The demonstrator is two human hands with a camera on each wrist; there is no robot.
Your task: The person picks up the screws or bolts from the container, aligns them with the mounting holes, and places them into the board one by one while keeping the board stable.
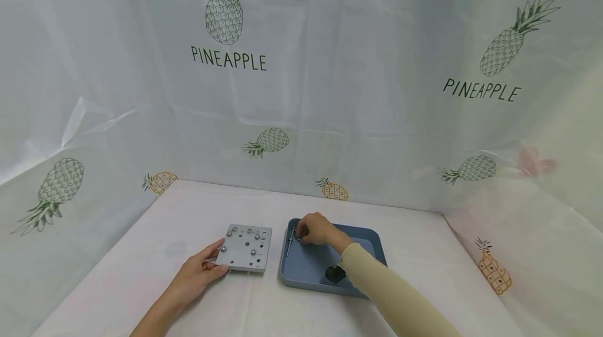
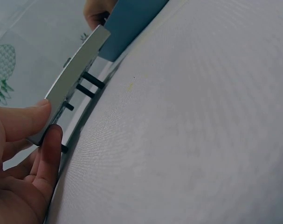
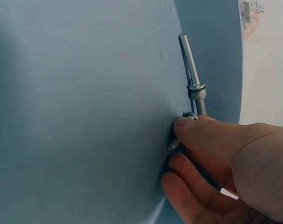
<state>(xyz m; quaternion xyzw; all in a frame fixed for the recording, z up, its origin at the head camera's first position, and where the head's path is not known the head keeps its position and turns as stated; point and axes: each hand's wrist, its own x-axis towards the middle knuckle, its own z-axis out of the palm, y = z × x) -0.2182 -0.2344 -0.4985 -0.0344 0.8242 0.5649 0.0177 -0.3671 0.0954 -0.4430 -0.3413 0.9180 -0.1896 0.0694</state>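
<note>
By the tray's wall [image 1: 284,266], our right hand [image 1: 317,229] pinches a screw [image 3: 174,143], seemingly slanting toward open floor [image 1: 306,264]; our left hand [image 1: 198,270] grips a plate [image 1: 240,254] by its edge.

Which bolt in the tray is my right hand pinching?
The bolt with its tip poking out beneath the thumb of your right hand; the long bolt lies along the tray wall, beyond the thumb.

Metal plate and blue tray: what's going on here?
A person's left hand grips the left edge of the drilled metal plate. Several bolts sit in it, shanks poking out underneath; other holes have none. The right hand is inside the blue tray, pinching a small bolt beside a longer bolt near the tray's side wall.
</note>
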